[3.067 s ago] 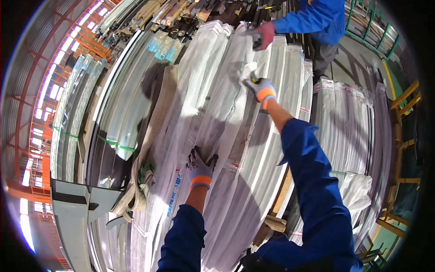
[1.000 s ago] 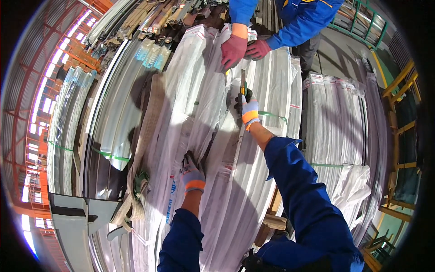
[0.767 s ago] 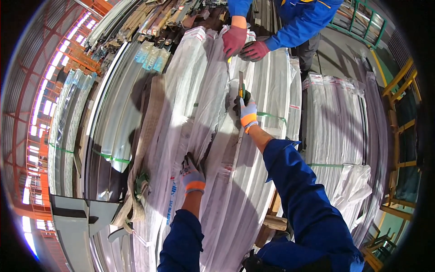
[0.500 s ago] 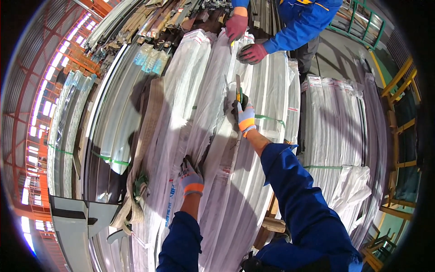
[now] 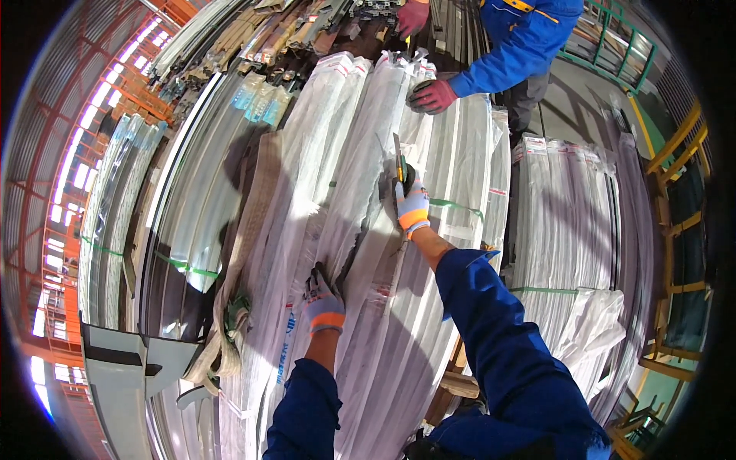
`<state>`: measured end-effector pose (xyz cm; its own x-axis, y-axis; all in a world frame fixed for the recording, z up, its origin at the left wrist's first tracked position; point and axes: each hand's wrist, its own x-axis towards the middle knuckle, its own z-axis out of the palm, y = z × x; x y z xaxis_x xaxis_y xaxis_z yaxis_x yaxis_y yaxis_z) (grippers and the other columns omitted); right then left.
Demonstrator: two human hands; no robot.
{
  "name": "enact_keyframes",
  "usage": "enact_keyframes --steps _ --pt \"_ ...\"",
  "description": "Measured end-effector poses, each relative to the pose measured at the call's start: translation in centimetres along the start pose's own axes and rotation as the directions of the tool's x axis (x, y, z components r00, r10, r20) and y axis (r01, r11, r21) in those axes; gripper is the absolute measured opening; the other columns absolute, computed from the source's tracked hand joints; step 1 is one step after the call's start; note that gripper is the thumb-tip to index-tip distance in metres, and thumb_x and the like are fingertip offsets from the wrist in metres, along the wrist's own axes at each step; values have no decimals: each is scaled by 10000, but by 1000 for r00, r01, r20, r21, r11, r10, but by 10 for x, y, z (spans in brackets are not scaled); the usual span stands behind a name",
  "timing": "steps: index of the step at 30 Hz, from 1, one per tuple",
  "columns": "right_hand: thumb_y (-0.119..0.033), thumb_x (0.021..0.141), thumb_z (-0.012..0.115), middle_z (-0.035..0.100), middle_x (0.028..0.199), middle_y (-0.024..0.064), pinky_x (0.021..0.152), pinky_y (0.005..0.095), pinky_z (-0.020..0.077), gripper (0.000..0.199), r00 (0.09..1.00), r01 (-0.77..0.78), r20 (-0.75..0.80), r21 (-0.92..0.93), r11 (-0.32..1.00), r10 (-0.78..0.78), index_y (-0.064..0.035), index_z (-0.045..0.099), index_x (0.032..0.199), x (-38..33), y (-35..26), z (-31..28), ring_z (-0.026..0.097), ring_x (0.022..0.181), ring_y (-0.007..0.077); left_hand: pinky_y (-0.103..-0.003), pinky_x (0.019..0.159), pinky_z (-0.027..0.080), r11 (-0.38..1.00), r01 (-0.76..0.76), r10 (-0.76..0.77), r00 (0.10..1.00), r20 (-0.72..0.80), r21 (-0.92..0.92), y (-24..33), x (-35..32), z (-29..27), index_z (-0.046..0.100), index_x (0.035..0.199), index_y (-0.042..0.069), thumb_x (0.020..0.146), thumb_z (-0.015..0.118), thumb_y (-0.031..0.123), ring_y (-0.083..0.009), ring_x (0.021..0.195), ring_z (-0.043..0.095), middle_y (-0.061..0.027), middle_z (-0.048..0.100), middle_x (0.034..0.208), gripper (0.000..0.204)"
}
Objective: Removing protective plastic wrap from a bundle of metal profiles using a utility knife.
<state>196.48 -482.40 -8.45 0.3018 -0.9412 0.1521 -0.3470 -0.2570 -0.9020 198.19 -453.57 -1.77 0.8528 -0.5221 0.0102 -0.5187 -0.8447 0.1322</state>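
Note:
My right hand [image 5: 412, 202], in a grey glove with an orange cuff, is shut on a utility knife [image 5: 399, 157] whose blade points away along a long bundle wrapped in clear plastic [image 5: 360, 153]. My left hand [image 5: 323, 294], gloved the same way, presses flat on the plastic of the same stack, nearer to me. The bundles lie side by side, and a green strap [image 5: 454, 205] crosses one just right of the knife hand.
A person in a blue jacket stands at the far end, one red-gloved hand [image 5: 432, 96] on the bundles, the other hand [image 5: 412, 15] higher up. More wrapped bundles [image 5: 571, 215] lie to the right beside yellow railings [image 5: 678, 153]. Metal profiles [image 5: 115, 207] are stacked at left.
My right hand has drawn the knife back toward me along the bundle. The other person's hands have moved apart, one lifting away toward the far end. My left hand has stayed put.

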Motion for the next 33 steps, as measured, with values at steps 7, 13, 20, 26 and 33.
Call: enact_keyframes --steps 7,13,20,26,33 --pt "-417 852 575 648 1005 238 845 457 495 580 988 -70 124 -198 978 96 -35 461 1273 29 -2 -3 626 954 393 -461 989 414 987 127 -135 987 -90 -96 6 4 2 443 1375 110 950 423 342 -360 1161 538 -168 548 1301 485" --pt "-509 785 643 618 1124 226 860 435 490 733 963 1 263 -219 976 58 -49 434 1316 10 -38 -9 619 1004 367 -447 795 514 891 434 -367 861 -351 133 -33 26 27 664 1011 91 975 402 363 -354 823 667 -130 704 914 379" --pt "-447 696 764 642 1077 142 827 421 495 724 978 68 203 -107 992 -45 -108 480 1269 -3 -38 -13 621 982 336 -406 778 514 756 417 -516 854 -69 -504 -47 35 13 587 1162 64 979 448 291 -325 925 648 -204 651 1067 323" --pt "-388 736 733 643 1056 147 832 422 489 569 978 199 80 -83 977 -192 -100 535 1185 -5 -47 -5 618 960 340 -343 784 502 476 253 -725 655 -213 -842 -118 71 84 639 1041 -2 909 561 121 -240 885 651 -143 687 989 197" --pt "-311 792 641 624 1007 174 783 437 501 467 967 252 87 -164 954 -240 -78 523 1180 -5 -44 1 617 922 349 -329 763 494 252 140 -748 656 -101 -958 -134 73 80 633 1017 -15 911 553 131 -220 854 634 -131 685 977 197"
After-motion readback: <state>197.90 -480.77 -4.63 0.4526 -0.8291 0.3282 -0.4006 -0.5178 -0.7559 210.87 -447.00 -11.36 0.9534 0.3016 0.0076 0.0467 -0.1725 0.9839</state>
